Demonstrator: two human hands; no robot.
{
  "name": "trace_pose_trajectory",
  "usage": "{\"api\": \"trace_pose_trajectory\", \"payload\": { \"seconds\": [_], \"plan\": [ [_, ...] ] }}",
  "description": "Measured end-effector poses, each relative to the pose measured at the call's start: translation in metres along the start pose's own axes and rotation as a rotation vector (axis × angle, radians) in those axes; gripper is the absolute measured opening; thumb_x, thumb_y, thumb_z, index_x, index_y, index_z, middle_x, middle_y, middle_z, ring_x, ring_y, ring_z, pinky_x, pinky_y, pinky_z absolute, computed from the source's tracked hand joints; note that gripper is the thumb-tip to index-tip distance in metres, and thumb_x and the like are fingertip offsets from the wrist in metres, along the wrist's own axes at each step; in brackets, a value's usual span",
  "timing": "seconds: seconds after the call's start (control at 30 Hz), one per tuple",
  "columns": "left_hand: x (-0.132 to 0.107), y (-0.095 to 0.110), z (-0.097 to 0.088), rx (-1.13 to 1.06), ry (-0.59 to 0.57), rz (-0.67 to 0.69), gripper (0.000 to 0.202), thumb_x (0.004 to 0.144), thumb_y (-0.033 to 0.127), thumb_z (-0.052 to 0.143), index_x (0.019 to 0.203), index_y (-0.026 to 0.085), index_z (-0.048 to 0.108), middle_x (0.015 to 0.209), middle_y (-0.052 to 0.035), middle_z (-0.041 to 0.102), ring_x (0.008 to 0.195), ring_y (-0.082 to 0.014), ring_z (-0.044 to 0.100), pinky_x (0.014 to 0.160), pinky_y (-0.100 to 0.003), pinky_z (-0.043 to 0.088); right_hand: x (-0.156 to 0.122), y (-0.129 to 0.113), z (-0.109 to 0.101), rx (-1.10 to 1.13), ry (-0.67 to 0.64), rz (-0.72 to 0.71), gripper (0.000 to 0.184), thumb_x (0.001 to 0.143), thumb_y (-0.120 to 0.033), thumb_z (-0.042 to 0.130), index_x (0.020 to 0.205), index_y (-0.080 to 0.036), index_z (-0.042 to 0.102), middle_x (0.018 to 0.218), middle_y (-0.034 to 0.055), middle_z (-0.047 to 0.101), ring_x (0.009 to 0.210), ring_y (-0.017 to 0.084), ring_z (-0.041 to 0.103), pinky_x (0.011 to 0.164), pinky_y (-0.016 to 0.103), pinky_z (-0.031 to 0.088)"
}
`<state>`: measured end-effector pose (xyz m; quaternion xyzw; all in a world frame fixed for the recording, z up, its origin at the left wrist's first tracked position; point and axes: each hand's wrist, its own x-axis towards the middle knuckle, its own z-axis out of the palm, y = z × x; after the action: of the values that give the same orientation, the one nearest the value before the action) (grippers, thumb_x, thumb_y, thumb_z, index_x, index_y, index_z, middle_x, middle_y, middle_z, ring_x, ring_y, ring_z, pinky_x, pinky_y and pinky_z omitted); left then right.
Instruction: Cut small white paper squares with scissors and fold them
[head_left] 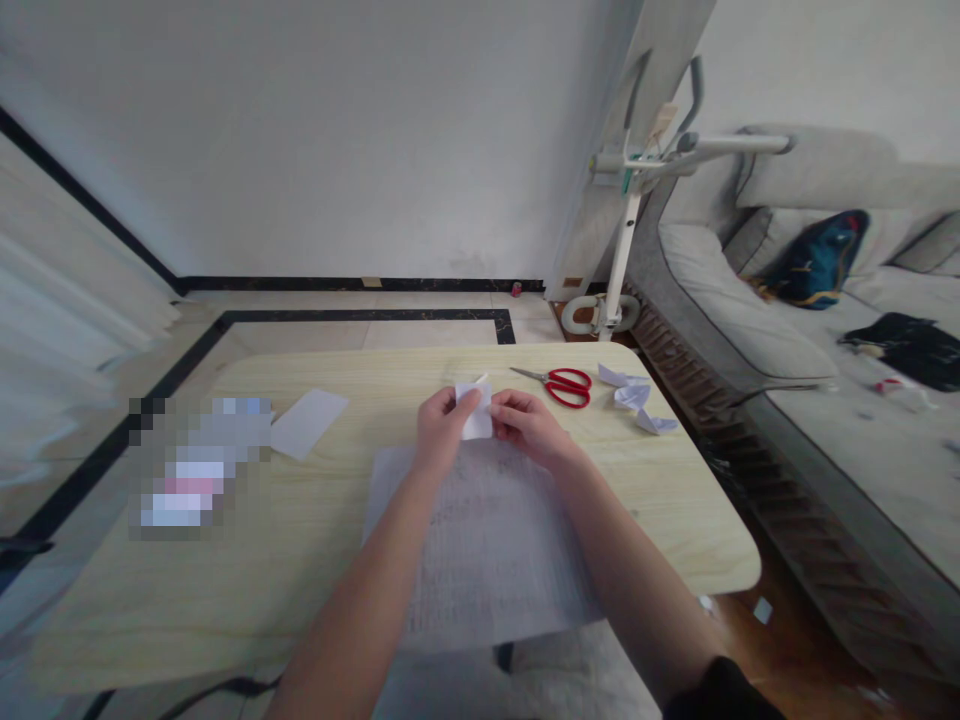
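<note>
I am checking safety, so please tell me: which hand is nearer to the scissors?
Right. The right hand is on the near side of the red-handled scissors; the left hand is farther left of them, holding the small white paper.

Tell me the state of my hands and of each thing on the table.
Small white paper: held, partly covered
Left hand: closed on that paper
Right hand: at the paper's right edge, grip unclear
Red-handled scissors: lying flat, blades look shut
Folded papers: creased, lying loose
White sheet: flat, no folds visible
Large sheet: spread out
Pixelated patch: cannot tell
</note>
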<state>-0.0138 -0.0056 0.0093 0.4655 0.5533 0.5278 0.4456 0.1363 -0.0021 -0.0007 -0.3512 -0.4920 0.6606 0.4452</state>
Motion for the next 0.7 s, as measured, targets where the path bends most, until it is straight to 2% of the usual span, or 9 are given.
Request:
{"api": "trace_pose_trajectory", "payload": {
  "seconds": [0.17, 0.37, 0.7],
  "plan": [
    [0.0006, 0.0023, -0.0013, 0.051, 0.062, 0.003, 0.029, 0.070, 0.043, 0.065, 0.069, 0.015, 0.065, 0.058, 0.0019, 0.055, 0.055, -0.0114, 0.048, 0.048, -0.021, 0.035, -0.0012, 0.0000, 0.0049, -0.147, 0.048, -0.043, 0.021, 0.077, -0.038, 0.065, 0.074, -0.018, 0.060, 0.056, -0.0037, 0.050, 0.050, 0.009, 0.043, 0.048, 0.023, 0.029],
    [0.0007, 0.0025, -0.0012, 0.040, 0.076, 0.023, 0.028, 0.070, 0.042, 0.065, 0.069, 0.014, 0.064, 0.059, 0.0027, 0.054, 0.056, -0.0105, 0.047, 0.050, -0.020, 0.036, -0.0001, 0.0026, 0.0085, -0.375, 0.071, -0.049, 0.022, 0.074, -0.037, 0.066, 0.068, -0.016, 0.058, 0.057, -0.0032, 0.051, 0.050, 0.008, 0.042, 0.048, 0.023, 0.031],
    [0.0006, 0.0044, -0.0003, 0.086, 0.090, 0.032, 0.028, 0.069, 0.041, 0.065, 0.065, 0.014, 0.064, 0.056, 0.0027, 0.052, 0.056, -0.0106, 0.046, 0.049, -0.020, 0.034, -0.0008, 0.0012, 0.0075, -0.475, 0.077, -0.059, 0.023, 0.077, -0.036, 0.062, 0.066, -0.017, 0.056, 0.055, -0.0036, 0.049, 0.049, 0.008, 0.039, 0.047, 0.023, 0.029]
  ]
}}
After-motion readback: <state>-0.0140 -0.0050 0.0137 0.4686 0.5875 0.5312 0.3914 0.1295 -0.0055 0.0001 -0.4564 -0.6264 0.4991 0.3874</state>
